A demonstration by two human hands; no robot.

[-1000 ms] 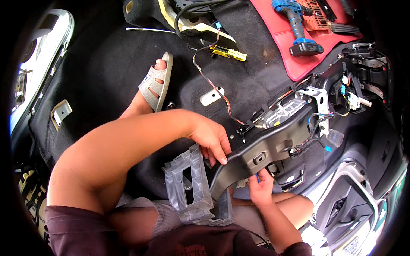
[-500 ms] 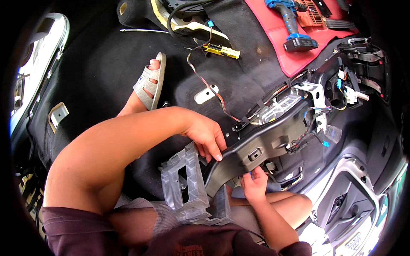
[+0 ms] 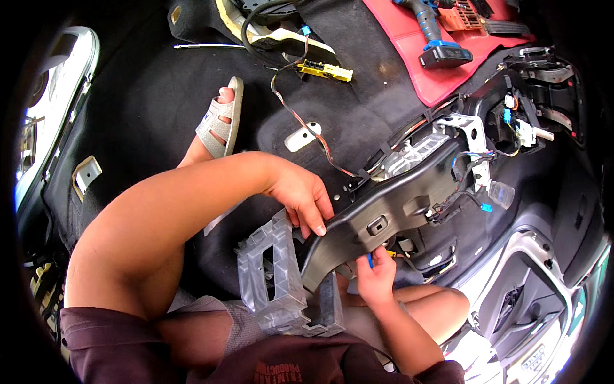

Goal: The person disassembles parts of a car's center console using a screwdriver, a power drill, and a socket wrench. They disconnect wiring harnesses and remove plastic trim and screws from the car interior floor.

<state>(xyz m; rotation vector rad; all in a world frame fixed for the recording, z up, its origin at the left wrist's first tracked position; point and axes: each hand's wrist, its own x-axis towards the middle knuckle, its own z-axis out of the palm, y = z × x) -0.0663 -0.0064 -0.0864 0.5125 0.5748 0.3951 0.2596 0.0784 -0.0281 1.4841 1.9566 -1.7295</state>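
Note:
My left hand (image 3: 300,195) is closed over the near end of a long black plastic centre-console panel (image 3: 358,227), its fingers bent down by the panel's edge. Just below the panel's near side, my right hand (image 3: 376,278) pinches a small blue piece (image 3: 370,260), mostly hidden by the fingers and panel. A grey ribbed plastic frame (image 3: 274,301) with a rectangular opening sits at the console's near end, against my lap. Further along, a metal bracket (image 3: 476,128) and loose wiring are attached to the console.
A yellow connector (image 3: 326,70) on a wire harness lies on the black carpet. Beyond it, a blue cordless drill (image 3: 435,48) rests on a red mat (image 3: 416,80). A thin metal rod (image 3: 211,46) lies at the far left. An open car door (image 3: 531,294) stands at the right.
The view has shifted slightly. My right hand has drawn a little toward me, and more of the blue piece shows. My left hand keeps its place on the panel.

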